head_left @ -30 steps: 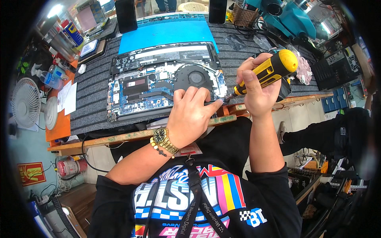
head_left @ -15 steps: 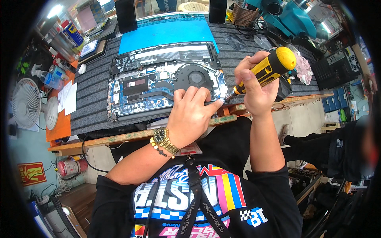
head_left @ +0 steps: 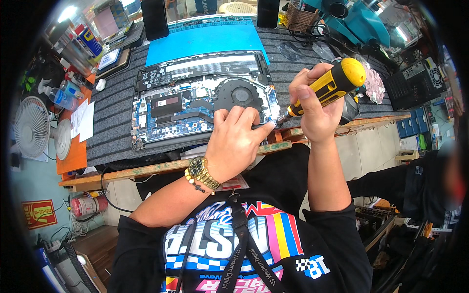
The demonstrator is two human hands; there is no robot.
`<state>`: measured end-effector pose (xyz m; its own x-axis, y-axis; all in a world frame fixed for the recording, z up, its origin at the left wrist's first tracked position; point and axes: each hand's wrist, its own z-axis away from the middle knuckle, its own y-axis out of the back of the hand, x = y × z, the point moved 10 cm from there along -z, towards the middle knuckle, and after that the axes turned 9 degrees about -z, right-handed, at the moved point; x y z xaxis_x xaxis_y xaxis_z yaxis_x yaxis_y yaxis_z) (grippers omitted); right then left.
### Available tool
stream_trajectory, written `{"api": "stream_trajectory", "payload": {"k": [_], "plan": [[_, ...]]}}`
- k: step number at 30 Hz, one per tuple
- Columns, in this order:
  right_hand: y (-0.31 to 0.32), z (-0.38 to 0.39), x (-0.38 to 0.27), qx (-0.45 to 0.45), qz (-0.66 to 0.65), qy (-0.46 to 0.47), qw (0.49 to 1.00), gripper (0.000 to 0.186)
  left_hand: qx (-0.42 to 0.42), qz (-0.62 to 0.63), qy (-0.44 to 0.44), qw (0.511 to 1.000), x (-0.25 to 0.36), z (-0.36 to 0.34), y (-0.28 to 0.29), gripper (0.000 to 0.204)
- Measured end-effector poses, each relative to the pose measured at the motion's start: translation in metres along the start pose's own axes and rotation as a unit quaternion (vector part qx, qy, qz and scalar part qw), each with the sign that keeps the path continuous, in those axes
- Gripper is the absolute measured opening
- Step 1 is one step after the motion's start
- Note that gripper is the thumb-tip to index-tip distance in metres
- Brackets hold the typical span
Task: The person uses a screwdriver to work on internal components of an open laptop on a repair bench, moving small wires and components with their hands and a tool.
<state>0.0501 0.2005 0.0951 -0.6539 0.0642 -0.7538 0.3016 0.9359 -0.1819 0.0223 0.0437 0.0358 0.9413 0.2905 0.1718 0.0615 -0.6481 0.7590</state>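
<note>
An opened laptop (head_left: 171, 105) lies underside up on a striped grey mat (head_left: 107, 122), showing its battery, circuit board and round fan. My left hand (head_left: 234, 139), wearing a gold watch and bead bracelet, is closed on the laptop's lower right part, fingers curled over it and thumb at the corner. My right hand (head_left: 317, 112) is wrapped round a yellow-and-black screwdriver (head_left: 342, 78), held tilted with its shaft pointing down at that corner, beside my left thumb. Whether the tip touches a screw is too small to tell.
A blue mat (head_left: 205, 41) lies behind the laptop between black uprights. A white fan (head_left: 31, 124), papers (head_left: 82, 117) and bottles stand left. Crumpled pink material (head_left: 373, 88), a black computer case (head_left: 413, 83) and teal equipment sit right. A person in black (head_left: 415, 183) is at the right.
The person at the right has shifted and their shoe is now out of sight. My hands and the screwdriver have barely moved.
</note>
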Motion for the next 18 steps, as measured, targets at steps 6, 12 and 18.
{"api": "stream_trajectory", "payload": {"k": [6,12,18], "plan": [[0.0011,0.0005,0.0011,0.005,-0.002,-0.003,1.0,0.034,0.001,0.002,0.001,1.0,-0.0002,0.0003,-0.0003,0.035],[0.0014,0.001,0.0011,0.004,-0.002,-0.002,1.0,0.033,-0.001,0.0,0.003,1.0,-0.0007,0.0011,-0.001,0.036],[0.0006,0.0001,0.0012,0.003,0.001,-0.013,1.0,0.033,0.0,-0.005,0.003,1.0,-0.0007,0.0003,-0.0009,0.036]]}}
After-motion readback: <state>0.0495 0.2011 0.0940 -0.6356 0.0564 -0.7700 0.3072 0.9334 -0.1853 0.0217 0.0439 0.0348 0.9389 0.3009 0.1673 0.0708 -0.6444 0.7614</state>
